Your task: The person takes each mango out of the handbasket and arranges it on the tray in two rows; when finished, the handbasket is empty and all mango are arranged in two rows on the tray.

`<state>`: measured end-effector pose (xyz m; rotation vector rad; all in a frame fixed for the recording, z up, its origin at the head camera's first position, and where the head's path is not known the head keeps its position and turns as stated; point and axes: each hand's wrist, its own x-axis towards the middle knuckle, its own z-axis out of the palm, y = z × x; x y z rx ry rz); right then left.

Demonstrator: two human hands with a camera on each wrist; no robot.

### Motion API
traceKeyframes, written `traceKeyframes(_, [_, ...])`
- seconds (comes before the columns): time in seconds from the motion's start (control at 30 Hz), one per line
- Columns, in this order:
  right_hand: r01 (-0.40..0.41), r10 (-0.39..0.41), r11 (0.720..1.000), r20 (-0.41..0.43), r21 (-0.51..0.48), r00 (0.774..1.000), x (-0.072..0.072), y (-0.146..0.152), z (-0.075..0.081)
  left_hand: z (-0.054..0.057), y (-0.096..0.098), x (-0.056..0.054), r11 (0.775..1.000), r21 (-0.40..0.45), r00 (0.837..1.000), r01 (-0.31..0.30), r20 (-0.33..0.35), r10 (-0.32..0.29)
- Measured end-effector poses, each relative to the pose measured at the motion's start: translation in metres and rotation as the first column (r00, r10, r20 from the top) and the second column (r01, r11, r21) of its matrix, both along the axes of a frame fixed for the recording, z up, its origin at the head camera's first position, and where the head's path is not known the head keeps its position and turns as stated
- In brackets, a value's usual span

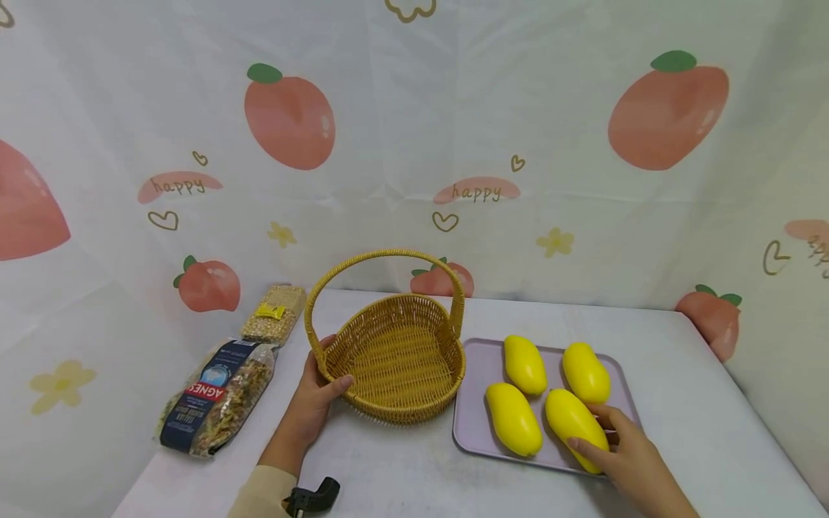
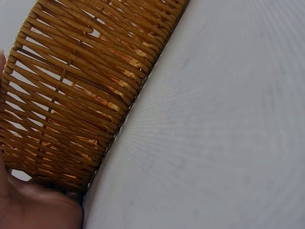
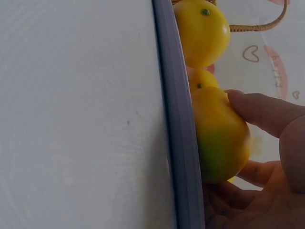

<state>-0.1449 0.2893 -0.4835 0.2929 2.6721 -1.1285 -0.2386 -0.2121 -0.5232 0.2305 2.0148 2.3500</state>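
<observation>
A woven wicker basket [image 1: 404,363] with a tall hooped handle stands at the middle of the table. My left hand [image 1: 312,404] grips its left rim, thumb over the edge and the other fingers behind the outer wall. The left wrist view shows the basket's side [image 2: 71,90] close up, near the palm. To the right lies a lilac tray [image 1: 476,432] bearing several yellow mangoes. My right hand [image 1: 628,453] holds the front right mango [image 1: 570,424], thumb on the near side and fingers on the far side. In the right wrist view that mango [image 3: 221,136] shows a greenish patch.
A bag of mixed pasta [image 1: 220,399] lies at the left, with a smaller packet of pale grains [image 1: 275,316] behind it. A fruit-patterned cloth [image 1: 388,144] hangs behind the white table [image 1: 401,475]. Another mango [image 1: 514,421] lies left of the held one.
</observation>
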Motion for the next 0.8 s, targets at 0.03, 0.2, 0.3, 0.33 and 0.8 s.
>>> traceKeyframes(0.03, [0.001,-0.001,1.000,0.004,0.006,1.000,0.000,0.000,0.001,0.000,0.000,0.000,1.000,0.000,1.000,-0.002,0.001,0.002])
traceKeyframes(0.2, [-0.002,0.002,1.000,0.024,0.020,1.000,0.002,0.001,0.003,-0.001,-0.001,0.000,1.000,-0.001,1.000,-0.007,0.003,0.007])
traceKeyframes(0.3, [-0.007,0.006,1.000,0.024,0.022,1.000,0.003,0.003,0.003,-0.001,0.000,0.000,1.000,-0.003,1.000,-0.007,0.006,0.007])
traceKeyframes(0.33, [-0.007,0.007,1.000,0.022,0.021,1.000,0.003,0.004,0.003,-0.001,0.000,0.000,1.000,-0.003,1.000,-0.007,0.007,0.007])
traceKeyframes(0.8, [0.055,-0.055,0.998,0.011,-0.020,0.998,0.010,0.019,0.019,-0.001,0.003,0.001,1.000,0.005,1.000,-0.002,-0.002,0.002])
